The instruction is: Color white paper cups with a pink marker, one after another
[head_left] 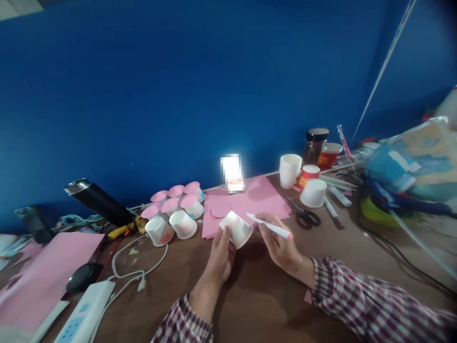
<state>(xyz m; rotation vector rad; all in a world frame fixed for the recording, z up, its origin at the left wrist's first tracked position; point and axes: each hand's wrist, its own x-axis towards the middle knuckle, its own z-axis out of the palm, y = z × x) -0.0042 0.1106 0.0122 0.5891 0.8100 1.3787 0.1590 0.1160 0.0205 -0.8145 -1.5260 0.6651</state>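
My left hand (222, 255) grips a white paper cup (238, 232), tilted, above the front edge of some pink paper. A white marker (273, 225) with a pinkish end lies between the fingers of my right hand (280, 247), its other end pointing toward the cup. The two hands are close together, with a small gap between marker and cup. Behind the cup, a pink paper disc (220, 209) rests on the pink sheets (262, 195). To the left stand several white cups (183, 225), some topped with pink discs (170, 205).
Scissors (307, 218), an upturned white cup (313, 193), red cups (309, 175) and a dark-lidded jar (316, 145) are at right. A black flask (100, 202), a white cable (143, 274) and a power strip (85, 312) occupy the left. A blue wall (178, 85) rises behind.
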